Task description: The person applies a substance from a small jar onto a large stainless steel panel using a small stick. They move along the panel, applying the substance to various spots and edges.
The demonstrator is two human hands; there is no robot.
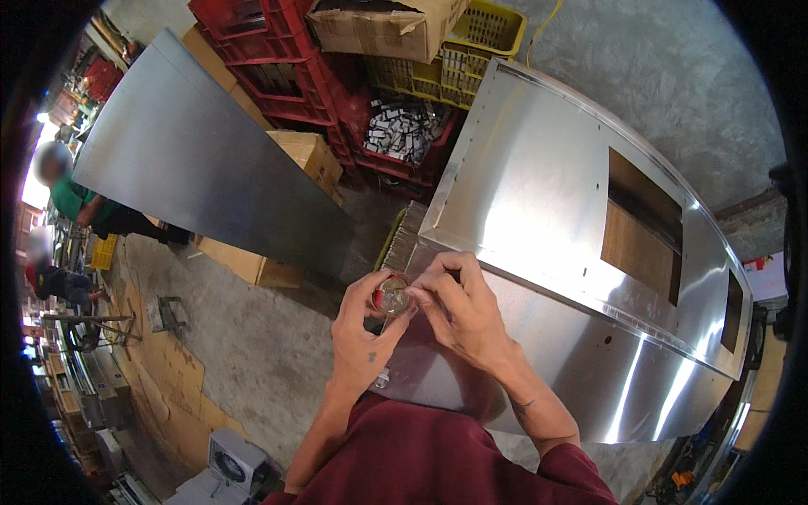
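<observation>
My left hand (360, 330) is curled around a small round thing (392, 296), clear and brownish with a red patch on its left side. It looks like a roll of clear tape, but its kind is not certain. My right hand (467, 313) is closed at the roll's right edge, thumb and bent fingers pinched together there. Whatever lies between those fingertips is too small to make out. Both hands are held over the near left corner of a large shiny sheet-metal cabinet (526, 160), which has a rectangular cut-out (641, 227).
A big grey metal sheet (215, 156) leans at the left beside cardboard boxes (307, 160). Behind stand red crates (278, 93), one with small metal parts (404, 130), and a yellow crate (484, 34). Two people are far left. A grey boxy device (231, 463) sits lower left.
</observation>
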